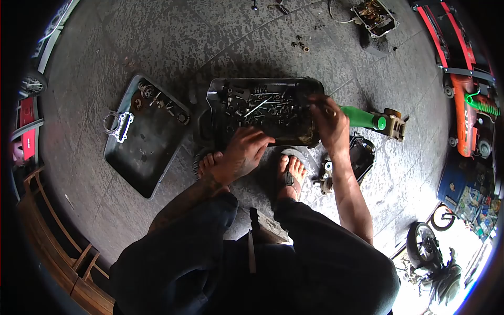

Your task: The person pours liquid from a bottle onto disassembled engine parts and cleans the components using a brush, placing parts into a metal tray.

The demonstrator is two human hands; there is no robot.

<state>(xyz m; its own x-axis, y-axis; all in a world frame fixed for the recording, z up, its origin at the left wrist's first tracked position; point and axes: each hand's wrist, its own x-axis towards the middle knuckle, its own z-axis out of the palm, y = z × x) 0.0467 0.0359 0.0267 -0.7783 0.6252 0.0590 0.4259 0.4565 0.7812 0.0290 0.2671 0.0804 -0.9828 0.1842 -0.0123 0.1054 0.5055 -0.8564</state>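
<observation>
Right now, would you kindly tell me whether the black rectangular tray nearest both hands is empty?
Not empty: inside the tray lie small metal parts and a thin, bright metal rod.

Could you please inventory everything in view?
Deep rectangular tray: 1, black, centre
Loose metal parts: many, grey, inside it
Shallow rectangular tray: 1, dark, left
Metal gasket: 1, silver, left tray's rim
Plastic bottle: 1, green, right of deep tray
Open metal housing: 1, brownish, upper right
Floor jack: 1, orange, far right
Wooden bench: 1, brown, lower left
Motorcycle: 1, dark, lower right
Left hand: 1, bare, deep tray's near edge
Right hand: 1, bare, deep tray's right end
</observation>
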